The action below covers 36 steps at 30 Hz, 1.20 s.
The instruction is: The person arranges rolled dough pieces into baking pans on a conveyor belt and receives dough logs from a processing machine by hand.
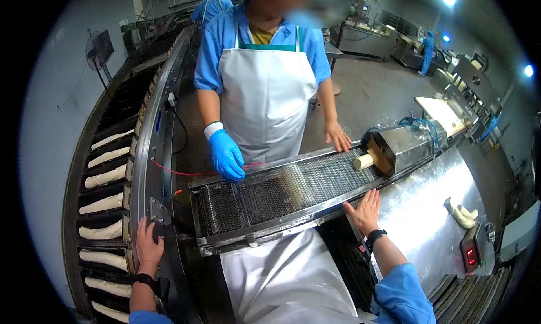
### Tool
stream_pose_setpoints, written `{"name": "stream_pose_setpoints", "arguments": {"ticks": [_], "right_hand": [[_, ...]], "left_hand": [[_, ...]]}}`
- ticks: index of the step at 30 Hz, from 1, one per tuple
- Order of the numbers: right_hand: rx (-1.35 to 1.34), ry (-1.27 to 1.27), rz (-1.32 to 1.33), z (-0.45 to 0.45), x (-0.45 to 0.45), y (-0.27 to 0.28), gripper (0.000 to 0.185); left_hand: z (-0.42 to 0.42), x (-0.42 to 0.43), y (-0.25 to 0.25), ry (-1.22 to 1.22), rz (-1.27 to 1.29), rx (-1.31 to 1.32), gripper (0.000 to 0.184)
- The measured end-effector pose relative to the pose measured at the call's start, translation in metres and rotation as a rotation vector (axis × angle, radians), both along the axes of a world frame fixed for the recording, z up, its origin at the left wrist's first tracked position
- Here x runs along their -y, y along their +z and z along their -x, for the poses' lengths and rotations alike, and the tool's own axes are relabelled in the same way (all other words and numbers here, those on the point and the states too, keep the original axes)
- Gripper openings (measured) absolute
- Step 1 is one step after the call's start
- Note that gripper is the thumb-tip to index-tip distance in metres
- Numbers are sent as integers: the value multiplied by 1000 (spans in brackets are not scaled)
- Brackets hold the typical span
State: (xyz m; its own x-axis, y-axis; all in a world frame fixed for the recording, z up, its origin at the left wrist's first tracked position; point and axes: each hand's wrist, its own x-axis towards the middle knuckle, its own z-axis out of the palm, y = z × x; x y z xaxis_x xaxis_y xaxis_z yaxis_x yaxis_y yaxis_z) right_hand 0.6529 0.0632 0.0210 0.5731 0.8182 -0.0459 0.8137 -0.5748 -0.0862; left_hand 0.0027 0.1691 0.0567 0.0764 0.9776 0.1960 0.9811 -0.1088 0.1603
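Note:
My left hand (149, 248) lies on the metal side rail (143, 203) of the long conveyor, fingers apart and holding nothing. Beside it, dough strips (102, 231) sit one by one in dark trays on that conveyor. My right hand (366, 213) is spread at the near edge of the wire-mesh belt (265, 194), above the steel table (428, 211), with nothing in it. One dough roll (365, 162) lies at the belt's right end, by the opening of a steel machine housing (408, 146). Both wrists wear dark bands.
Across the mesh belt stands a co-worker in a white apron (267, 93), one gloved hand (226, 155) and one bare hand (338, 136) near its far edge. Dough pieces (463, 216) and a red digital display (470, 253) are at the right. Stacked dark trays (470, 296) lie lower right.

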Motion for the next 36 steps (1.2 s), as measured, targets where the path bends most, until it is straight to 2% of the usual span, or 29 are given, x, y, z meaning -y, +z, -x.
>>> {"name": "stream_pose_setpoints", "arguments": {"ticks": [6,9,13,15,21,22,27,29,31,33,36], "right_hand": [[-12,0,32,0,-6,5,112],[-18,-29,28,-7,-5,-7,111],[-14,-42,62,-1,-6,3,110],[25,-32,87,5,-7,8,105],[11,-28,40,3,-6,5,105],[-2,-35,75,1,-6,5,111],[18,-19,41,-3,-5,-3,112],[26,-9,40,-4,-4,-5,113],[28,-16,49,-5,5,-2,112],[15,15,39,-2,-7,0,112],[29,-19,80,2,-6,3,108]], "left_hand": [[-20,2,27,28,69,44,45],[-17,1,17,41,59,16,45],[-23,4,33,80,85,40,45],[-20,3,29,47,71,33,45],[-14,-4,25,21,50,45,46],[-14,0,24,32,65,50,45],[-14,-2,25,11,19,51,45],[-14,-4,20,74,97,45,45],[-20,-3,28,45,54,57,45],[-28,2,43,103,168,60,45],[-28,8,49,117,151,44,45]]}}
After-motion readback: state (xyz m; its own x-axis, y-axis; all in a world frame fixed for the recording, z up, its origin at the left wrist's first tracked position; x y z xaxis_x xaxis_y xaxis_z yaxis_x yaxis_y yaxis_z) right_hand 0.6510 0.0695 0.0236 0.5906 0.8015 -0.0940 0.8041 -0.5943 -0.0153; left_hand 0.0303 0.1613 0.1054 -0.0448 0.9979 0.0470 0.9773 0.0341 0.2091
